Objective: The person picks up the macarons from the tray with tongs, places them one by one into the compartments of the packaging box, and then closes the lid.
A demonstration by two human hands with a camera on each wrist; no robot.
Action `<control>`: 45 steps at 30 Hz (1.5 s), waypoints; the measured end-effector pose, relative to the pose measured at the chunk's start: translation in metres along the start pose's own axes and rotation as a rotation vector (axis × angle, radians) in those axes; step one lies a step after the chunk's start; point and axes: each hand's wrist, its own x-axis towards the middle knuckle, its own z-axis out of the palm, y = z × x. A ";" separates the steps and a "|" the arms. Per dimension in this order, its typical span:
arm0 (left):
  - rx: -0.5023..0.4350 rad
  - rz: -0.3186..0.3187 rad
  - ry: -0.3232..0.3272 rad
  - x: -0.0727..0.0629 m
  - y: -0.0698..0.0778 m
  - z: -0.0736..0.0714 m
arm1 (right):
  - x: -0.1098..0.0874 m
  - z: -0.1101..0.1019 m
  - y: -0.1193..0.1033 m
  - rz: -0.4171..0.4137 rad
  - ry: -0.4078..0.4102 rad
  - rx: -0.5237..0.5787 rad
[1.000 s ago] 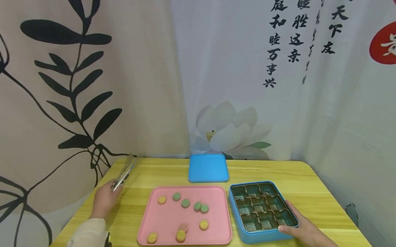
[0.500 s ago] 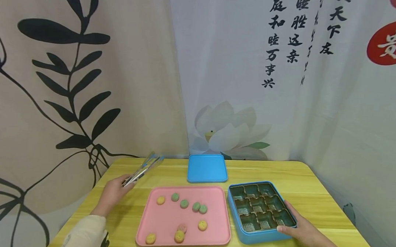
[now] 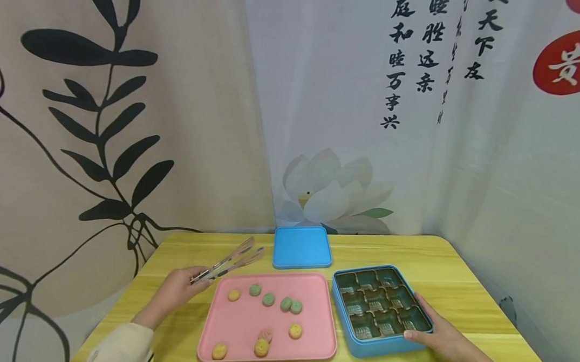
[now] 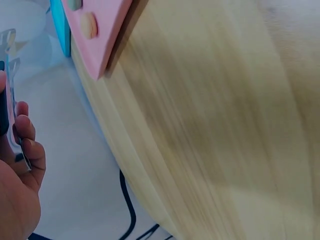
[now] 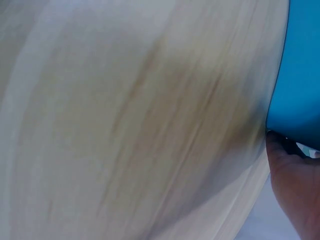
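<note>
My left hand (image 3: 175, 290) holds a pair of clear-ended metal tongs (image 3: 225, 264), their tips spread apart with nothing between them, over the back left of the pink tray (image 3: 314, 293). In the left wrist view, fingers curl round the tongs' handle (image 4: 15, 145). Several small round cookies lie on the tray: green ones (image 3: 268, 299), yellow ones (image 3: 295, 331) and a pink one (image 3: 266, 335). On the right, my right hand (image 3: 441, 333) grips the near right corner of a blue box (image 3: 385, 347), thumb at its rim. The box has a dark insert (image 3: 377, 301) of bare compartments.
A blue lid (image 3: 303, 247), shaped like a shallow tray, lies at the back edge of the yellow wooden table (image 3: 399, 248). Printed curtains (image 3: 215, 118) hang behind and beside the table. A dark cable (image 4: 127, 200) shows below the table edge in the left wrist view.
My left hand has moved right with the tongs, from the table's left edge toward the pink tray. The tongs have tilted rightward and their tips have spread. My right hand stays on the box.
</note>
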 end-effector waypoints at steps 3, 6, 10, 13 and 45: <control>-0.013 -0.011 -0.031 -0.005 0.003 0.000 | 0.000 0.001 -0.001 0.006 0.001 -0.009; -0.024 0.001 -0.064 -0.011 0.005 0.001 | 0.000 0.001 -0.002 0.006 -0.001 -0.009; -0.040 0.035 -0.098 -0.020 0.005 0.002 | 0.000 0.000 -0.001 0.006 -0.009 0.003; -0.044 0.061 -0.113 -0.025 0.004 0.003 | 0.001 0.000 -0.001 0.012 -0.011 0.021; -0.177 0.174 -0.263 -0.043 0.012 0.045 | -0.001 0.001 -0.003 0.015 0.006 0.003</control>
